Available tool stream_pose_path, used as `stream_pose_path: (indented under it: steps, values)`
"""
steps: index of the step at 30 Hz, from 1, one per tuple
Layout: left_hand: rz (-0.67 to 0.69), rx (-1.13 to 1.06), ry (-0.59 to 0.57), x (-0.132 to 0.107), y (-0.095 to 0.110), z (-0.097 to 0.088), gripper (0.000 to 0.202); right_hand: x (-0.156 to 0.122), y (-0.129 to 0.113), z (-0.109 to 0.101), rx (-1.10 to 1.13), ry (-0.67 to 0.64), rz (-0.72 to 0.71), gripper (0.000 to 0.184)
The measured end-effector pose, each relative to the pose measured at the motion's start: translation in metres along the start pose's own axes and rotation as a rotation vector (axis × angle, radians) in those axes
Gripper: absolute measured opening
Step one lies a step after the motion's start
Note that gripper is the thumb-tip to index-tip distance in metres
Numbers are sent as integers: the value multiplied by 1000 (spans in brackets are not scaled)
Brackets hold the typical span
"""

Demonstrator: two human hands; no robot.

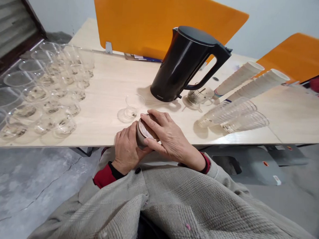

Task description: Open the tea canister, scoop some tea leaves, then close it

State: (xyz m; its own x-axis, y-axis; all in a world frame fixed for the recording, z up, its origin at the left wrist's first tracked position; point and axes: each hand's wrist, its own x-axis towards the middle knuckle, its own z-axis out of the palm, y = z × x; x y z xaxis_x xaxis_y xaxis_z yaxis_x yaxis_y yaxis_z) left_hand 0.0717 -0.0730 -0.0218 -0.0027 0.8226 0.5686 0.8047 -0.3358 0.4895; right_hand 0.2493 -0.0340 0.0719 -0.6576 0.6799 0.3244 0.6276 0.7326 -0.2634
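At the table's front edge, both hands are on a small round brown container (141,139) with a pale lining inside its rim. My left hand (127,146) wraps around its side from the left. From the right, my right hand (169,136) lies over its top, fingers across the opening and thumb against the near side. Those fingers hide most of what is inside. Just beyond stands a clear plastic cup (135,103) with a little dark matter at its bottom. A black electric kettle (175,67) stands upright behind it, lid closed, handle to the right.
Many clear cups (51,89) with dark bits in them crowd the table's left end. To the right are a glass strainer-like piece (196,96), tilted stacks of paper cups (240,77) and stacked clear cups (229,112). Orange dividers (143,22) line the back.
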Motion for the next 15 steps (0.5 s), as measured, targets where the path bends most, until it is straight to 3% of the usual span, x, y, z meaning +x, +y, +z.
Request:
stream_pose_path:
  steps: [7, 11, 15]
  values:
    - [-7, 17, -4, -1, -3, 3, 89, 0, 5, 5, 8, -34, -13, 91]
    - [72, -14, -19, 1, -10, -7, 89, -5, 15, 13, 107, 100, -33, 83]
    - [91, -17, -10, 6, -31, -27, 77, -7, 33, -2, 130, 279, -16, 79]
